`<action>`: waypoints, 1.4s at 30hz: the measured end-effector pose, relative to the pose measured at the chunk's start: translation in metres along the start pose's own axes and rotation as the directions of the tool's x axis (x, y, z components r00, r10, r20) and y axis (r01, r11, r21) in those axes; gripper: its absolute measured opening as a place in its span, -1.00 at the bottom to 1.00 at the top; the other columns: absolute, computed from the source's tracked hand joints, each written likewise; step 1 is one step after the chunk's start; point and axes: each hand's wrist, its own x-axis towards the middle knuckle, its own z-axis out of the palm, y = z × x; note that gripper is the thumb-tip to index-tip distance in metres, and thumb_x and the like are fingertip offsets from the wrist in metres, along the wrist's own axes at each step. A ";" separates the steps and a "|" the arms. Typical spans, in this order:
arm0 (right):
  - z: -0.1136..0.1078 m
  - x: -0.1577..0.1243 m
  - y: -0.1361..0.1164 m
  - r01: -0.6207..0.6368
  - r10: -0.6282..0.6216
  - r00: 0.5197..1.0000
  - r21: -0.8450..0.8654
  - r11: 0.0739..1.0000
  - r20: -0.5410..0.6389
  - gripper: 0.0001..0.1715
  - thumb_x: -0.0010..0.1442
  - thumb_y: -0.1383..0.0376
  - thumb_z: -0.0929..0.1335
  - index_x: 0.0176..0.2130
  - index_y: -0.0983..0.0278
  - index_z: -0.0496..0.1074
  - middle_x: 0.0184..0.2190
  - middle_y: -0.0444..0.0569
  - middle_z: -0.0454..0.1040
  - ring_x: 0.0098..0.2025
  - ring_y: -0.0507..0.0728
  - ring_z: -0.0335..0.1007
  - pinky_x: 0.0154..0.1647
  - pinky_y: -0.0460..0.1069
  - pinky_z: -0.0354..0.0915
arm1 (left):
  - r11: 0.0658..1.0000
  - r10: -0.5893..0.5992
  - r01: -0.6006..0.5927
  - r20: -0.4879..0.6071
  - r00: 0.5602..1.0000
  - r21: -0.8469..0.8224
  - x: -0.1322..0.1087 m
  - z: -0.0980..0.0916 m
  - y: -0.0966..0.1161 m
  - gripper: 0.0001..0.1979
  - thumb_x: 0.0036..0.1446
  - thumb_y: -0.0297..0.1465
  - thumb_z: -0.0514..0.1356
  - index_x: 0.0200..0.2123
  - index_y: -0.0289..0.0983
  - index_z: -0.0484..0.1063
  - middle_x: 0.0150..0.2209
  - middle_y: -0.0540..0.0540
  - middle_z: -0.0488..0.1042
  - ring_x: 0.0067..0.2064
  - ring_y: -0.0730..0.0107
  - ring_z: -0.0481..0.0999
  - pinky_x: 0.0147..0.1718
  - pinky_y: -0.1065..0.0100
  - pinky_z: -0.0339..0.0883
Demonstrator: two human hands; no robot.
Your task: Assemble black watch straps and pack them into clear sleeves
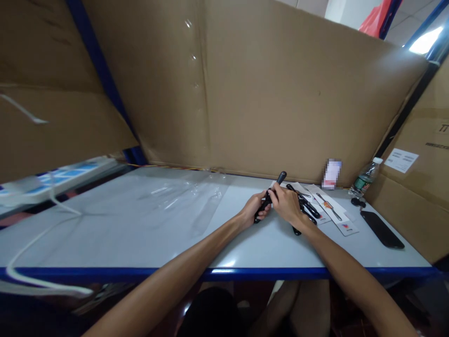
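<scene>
The held tool [267,201] looks smooth, the tabletop [147,238] glossy.

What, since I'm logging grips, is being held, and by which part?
A black rod-like item: the left hand grips its lower part, the right hand touches around its middle; its upper end protrudes.

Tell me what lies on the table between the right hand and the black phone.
In the head view, several black tools and white printed cards lie between the right hand and the black phone.
</scene>
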 end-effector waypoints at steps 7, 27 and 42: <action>-0.005 0.003 0.011 0.119 -0.118 0.993 -0.048 0.992 0.017 -0.72 0.39 0.09 0.32 -0.15 0.25 0.45 -0.25 -0.01 0.61 -0.27 0.12 0.49 -0.32 -0.05 0.06 | 1.000 0.013 -0.013 0.001 1.000 -0.009 0.000 0.001 0.000 -0.64 0.38 -0.16 -0.03 -0.39 -0.26 0.25 -0.61 0.06 0.23 -0.70 0.63 0.00 -0.72 0.54 -0.19; -0.008 0.003 -0.008 -0.067 0.091 0.985 -0.162 0.984 0.148 -0.64 0.50 0.13 0.15 -0.07 0.25 0.41 -0.22 0.03 0.64 -0.20 0.18 0.57 -0.31 -0.05 0.13 | 0.997 0.070 -0.070 -0.023 0.997 0.012 0.000 0.001 -0.001 -0.54 0.27 0.03 0.11 -0.40 -0.26 0.29 -0.63 0.05 0.25 -0.72 0.63 0.05 -0.72 0.51 -0.18; -0.005 -0.002 -0.014 -0.052 0.069 0.989 -0.133 0.990 0.129 -0.60 0.52 0.18 0.07 -0.03 0.26 0.37 -0.17 0.06 0.63 -0.18 0.16 0.57 -0.27 -0.06 0.15 | 0.988 0.152 -0.149 -0.076 0.985 0.037 -0.001 0.002 -0.005 -0.46 0.06 0.14 0.24 -0.47 -0.24 0.26 -0.68 0.07 0.24 -0.74 0.62 0.06 -0.75 0.50 -0.21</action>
